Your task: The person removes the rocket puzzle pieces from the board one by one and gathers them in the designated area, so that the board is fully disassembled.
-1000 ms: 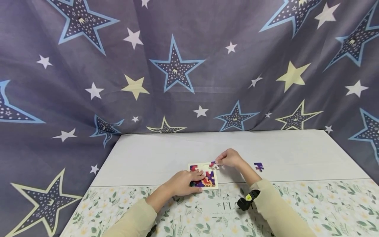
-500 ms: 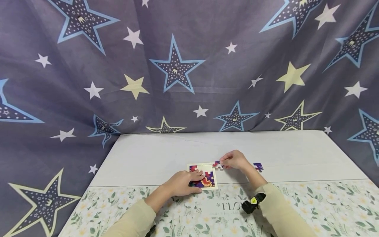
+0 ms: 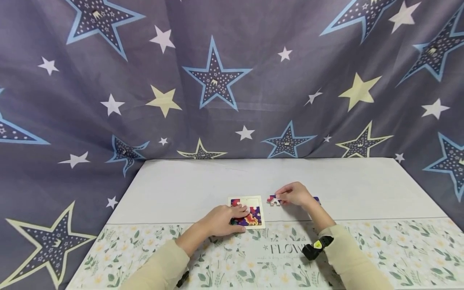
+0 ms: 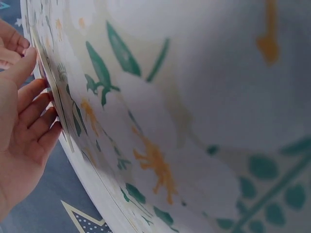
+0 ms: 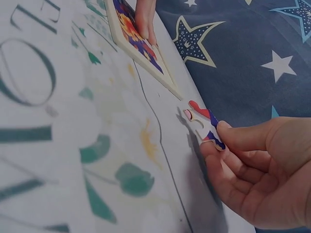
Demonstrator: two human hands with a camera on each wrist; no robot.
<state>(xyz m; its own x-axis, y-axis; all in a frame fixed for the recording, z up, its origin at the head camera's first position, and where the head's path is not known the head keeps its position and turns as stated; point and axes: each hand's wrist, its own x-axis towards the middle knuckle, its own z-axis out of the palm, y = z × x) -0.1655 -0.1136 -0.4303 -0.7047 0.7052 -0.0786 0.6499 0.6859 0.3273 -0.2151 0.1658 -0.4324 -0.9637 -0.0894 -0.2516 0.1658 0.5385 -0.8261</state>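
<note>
Puzzle piece, edge pinched between right fingers, above table

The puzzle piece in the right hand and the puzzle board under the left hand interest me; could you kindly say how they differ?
The puzzle piece is small with a curvy outline; the puzzle board is larger, with a straight-edged pale frame. The puzzle piece is pinched by the right hand, while the puzzle board lies flat beneath the left hand. Both show red and purple.
</note>
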